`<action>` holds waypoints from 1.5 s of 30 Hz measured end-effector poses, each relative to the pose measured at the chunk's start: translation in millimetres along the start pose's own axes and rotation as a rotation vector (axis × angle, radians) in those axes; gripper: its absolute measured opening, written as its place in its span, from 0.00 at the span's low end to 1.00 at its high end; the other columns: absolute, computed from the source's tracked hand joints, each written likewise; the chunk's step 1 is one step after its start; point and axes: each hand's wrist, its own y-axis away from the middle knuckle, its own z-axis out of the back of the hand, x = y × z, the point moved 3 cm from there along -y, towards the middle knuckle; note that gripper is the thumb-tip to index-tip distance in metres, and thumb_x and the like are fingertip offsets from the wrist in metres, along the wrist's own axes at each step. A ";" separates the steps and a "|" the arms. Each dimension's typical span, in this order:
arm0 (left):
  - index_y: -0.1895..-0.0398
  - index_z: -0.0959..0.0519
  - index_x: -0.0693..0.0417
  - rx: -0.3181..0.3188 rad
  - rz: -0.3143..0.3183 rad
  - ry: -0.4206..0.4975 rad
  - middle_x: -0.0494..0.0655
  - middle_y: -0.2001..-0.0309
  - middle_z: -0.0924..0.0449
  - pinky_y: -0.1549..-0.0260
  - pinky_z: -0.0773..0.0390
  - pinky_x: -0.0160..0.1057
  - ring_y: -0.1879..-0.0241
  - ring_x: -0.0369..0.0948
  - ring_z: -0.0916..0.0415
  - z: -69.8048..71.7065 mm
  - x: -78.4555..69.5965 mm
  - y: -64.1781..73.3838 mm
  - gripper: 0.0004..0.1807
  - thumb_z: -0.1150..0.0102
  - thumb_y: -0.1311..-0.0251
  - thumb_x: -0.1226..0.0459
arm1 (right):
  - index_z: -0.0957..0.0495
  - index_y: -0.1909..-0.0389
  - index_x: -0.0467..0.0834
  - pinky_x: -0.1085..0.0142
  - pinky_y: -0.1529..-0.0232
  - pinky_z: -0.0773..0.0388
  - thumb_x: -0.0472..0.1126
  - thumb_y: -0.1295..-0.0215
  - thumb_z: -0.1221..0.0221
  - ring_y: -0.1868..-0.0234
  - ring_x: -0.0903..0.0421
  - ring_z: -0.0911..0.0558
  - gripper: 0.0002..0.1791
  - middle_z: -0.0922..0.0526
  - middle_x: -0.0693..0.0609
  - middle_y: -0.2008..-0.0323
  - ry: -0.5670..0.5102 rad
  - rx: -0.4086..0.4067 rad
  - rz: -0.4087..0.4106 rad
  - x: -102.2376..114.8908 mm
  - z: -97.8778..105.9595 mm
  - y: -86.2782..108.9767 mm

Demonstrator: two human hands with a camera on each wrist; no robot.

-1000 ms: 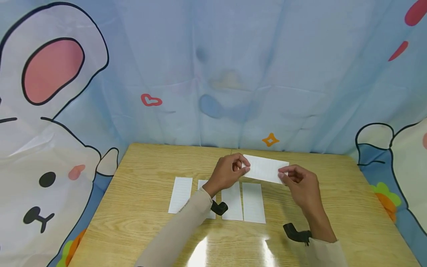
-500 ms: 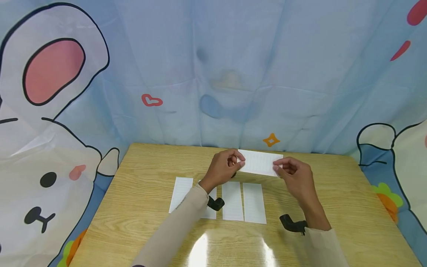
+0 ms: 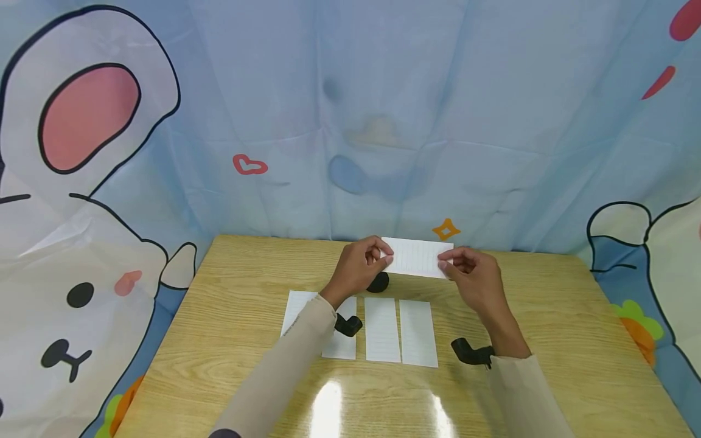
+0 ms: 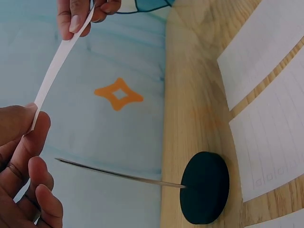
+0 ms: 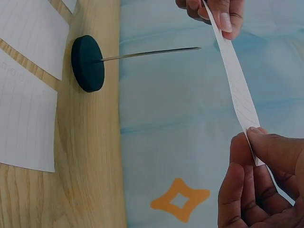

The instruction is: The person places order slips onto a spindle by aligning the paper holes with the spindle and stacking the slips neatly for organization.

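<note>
A lined white paper slip (image 3: 415, 258) is stretched level above the back part of the table. My left hand (image 3: 358, 266) pinches its left end between thumb and fingers, and my right hand (image 3: 477, 283) pinches the right end. Below it stands a paper spike, whose round black base (image 3: 378, 283) shows in the head view just under the slip. Both wrist views show its thin upright needle (image 4: 118, 175) pointing toward the slip, with the tip apart from the paper (image 5: 240, 90).
Several more lined slips (image 3: 382, 330) lie in a row on the wooden table (image 3: 219, 340), nearer than the spike; my left forearm covers part of the leftmost ones. A light blue patterned curtain (image 3: 285, 121) hangs behind the table's back edge.
Both hands have carried the slip left and toward the back of the table, keeping their pinch on its ends. The spike's base has come into sight beneath it.
</note>
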 end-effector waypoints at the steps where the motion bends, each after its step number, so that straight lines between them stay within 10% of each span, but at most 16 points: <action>1: 0.54 0.15 0.50 -0.002 0.004 -0.001 0.45 0.70 0.22 0.71 0.32 0.34 0.76 0.38 0.34 0.6 0.5 -0.5 0.04 0.35 0.25 0.61 | 0.13 0.50 0.41 0.70 0.66 0.19 0.42 0.25 0.34 0.66 0.57 0.17 0.11 0.18 0.44 0.60 -0.003 0.002 0.000 0.3 -0.7 -1.4; 45: 0.49 0.15 0.52 -0.099 0.131 0.151 0.68 0.61 0.17 0.65 0.28 0.36 0.72 0.40 0.31 7.7 34.0 -23.7 0.08 0.42 0.21 0.62 | 0.16 0.46 0.36 0.70 0.62 0.16 0.39 0.22 0.37 0.68 0.64 0.14 0.12 0.24 0.43 0.58 -0.124 0.061 -0.113 -6.1 -28.1 -44.5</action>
